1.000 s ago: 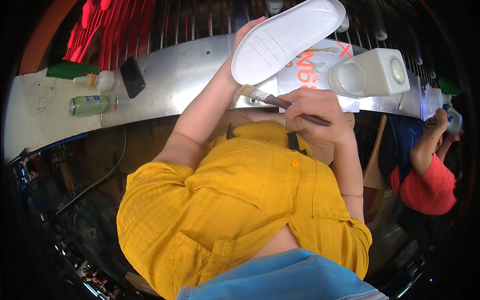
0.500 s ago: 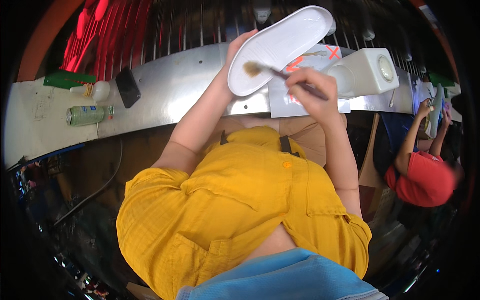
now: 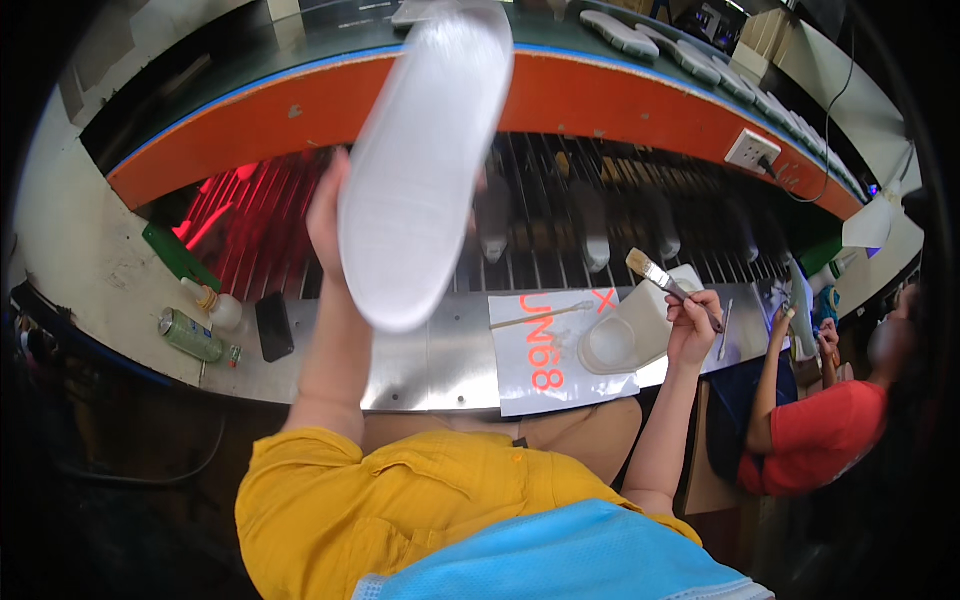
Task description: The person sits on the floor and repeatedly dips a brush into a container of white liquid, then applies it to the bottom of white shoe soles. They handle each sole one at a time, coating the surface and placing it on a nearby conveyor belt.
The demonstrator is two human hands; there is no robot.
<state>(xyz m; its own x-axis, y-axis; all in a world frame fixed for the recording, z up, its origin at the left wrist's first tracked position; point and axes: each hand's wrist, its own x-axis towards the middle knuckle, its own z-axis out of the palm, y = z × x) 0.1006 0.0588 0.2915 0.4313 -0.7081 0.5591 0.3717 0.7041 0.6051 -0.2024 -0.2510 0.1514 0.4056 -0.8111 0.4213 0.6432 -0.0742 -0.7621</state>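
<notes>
My left hand (image 3: 327,215) grips the edge of a white shoe sole (image 3: 425,170), raised in front of me over the rollers; motion blurs the sole and hides part of the fingers. In my right hand (image 3: 690,325) is a flat paintbrush (image 3: 655,272), pale bristles pointing up and left, dark handle between the fingers. Just below the bristles lies a white cut-open plastic bottle (image 3: 640,325) on its side, its open end facing left. Under it is a white sheet (image 3: 520,385) with red markings, and a thin stick with a whitish tip (image 3: 545,313) rests there.
Beyond the metal ledge (image 3: 420,360) runs a roller conveyor (image 3: 540,180) bearing several soles (image 3: 590,230), lit red at left. An orange-sided upper belt (image 3: 600,100) carries more soles (image 3: 690,60). A phone (image 3: 273,327), a can (image 3: 190,335) and a white squeeze bottle (image 3: 222,310) stand left. A red-shirted person (image 3: 815,435) works at right.
The sole has gone from low over the ledge, with the brush on it, up and away to the left. My right hand has drawn the brush off to the right. The view has tilted up.
</notes>
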